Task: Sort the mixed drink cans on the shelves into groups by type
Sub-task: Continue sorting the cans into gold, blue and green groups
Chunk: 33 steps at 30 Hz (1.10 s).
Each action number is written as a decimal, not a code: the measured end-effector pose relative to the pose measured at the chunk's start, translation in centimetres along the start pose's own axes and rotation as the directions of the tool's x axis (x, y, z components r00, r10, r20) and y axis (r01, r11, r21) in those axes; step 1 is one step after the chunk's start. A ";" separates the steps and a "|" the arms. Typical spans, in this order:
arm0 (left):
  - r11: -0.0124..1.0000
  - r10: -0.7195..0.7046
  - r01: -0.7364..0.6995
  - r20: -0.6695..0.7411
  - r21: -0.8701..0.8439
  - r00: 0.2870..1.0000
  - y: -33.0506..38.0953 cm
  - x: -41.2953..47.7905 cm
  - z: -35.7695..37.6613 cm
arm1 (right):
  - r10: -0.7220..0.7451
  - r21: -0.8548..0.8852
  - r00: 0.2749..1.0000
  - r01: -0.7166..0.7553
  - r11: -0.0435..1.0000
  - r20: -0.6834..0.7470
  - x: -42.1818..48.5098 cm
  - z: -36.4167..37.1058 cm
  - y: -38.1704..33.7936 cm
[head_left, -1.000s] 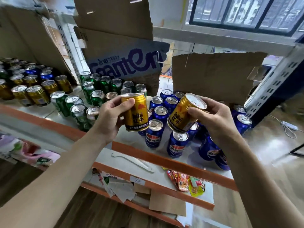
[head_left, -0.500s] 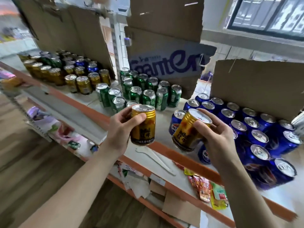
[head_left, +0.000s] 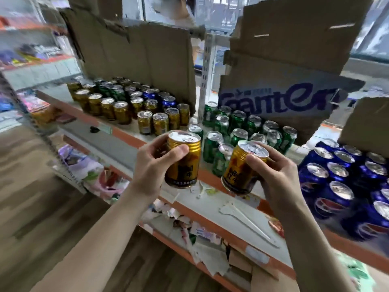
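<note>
My left hand (head_left: 154,165) grips an upright gold can (head_left: 185,163) in front of the shelf edge. My right hand (head_left: 280,178) grips a second gold can (head_left: 239,169), tilted to the right. Behind them on the shelf (head_left: 124,131) stand three groups. Gold cans (head_left: 117,108) fill the left side, with a few blue cans (head_left: 168,101) and some green ones mixed in at the back. Green cans (head_left: 237,127) stand in the middle. Blue cans (head_left: 341,178) crowd the right.
Torn cardboard sheets (head_left: 147,64) lean behind the cans, one printed with blue letters (head_left: 280,100). A white upright post (head_left: 207,70) divides the shelf. A lower shelf (head_left: 210,209) holds a white plastic strip (head_left: 244,220), papers and snack packets. Wooden floor lies at the left.
The view has swung left, so the gold can group now sits ahead of my hands and the blue cans have slid right. Both hands still carry their gold cans, moved leftward along the shelf.
</note>
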<state>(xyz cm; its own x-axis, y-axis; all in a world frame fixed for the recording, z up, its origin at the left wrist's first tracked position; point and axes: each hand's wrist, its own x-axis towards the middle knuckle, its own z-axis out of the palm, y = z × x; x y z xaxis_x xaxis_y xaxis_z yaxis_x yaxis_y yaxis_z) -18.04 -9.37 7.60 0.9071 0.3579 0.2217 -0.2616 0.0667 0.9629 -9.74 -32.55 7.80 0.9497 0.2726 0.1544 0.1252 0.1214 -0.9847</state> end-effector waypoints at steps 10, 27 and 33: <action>0.999 -0.036 0.039 -0.117 0.016 0.992 1.5 2.9 -12.9 | 0.046 0.046 0.991 -0.052 0.998 0.124 3.7 13.1 1.1; 0.991 -0.086 0.108 -0.247 0.077 0.965 -0.4 18.0 -27.2 | -0.087 -0.138 0.959 0.128 0.982 0.271 19.4 29.1 5.7; 0.985 -0.054 0.096 -0.268 0.146 0.962 -0.8 25.3 -31.7 | -0.082 -0.122 0.960 0.119 0.985 0.269 27.1 33.9 7.3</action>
<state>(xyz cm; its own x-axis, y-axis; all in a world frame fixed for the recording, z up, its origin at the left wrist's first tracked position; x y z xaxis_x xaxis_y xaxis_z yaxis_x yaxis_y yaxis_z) -5.33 29.14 7.61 0.7981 0.5904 0.1199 -0.1224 -0.0359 0.9918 7.16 8.03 7.57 0.8239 0.5080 0.2512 0.2712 0.0358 -0.9619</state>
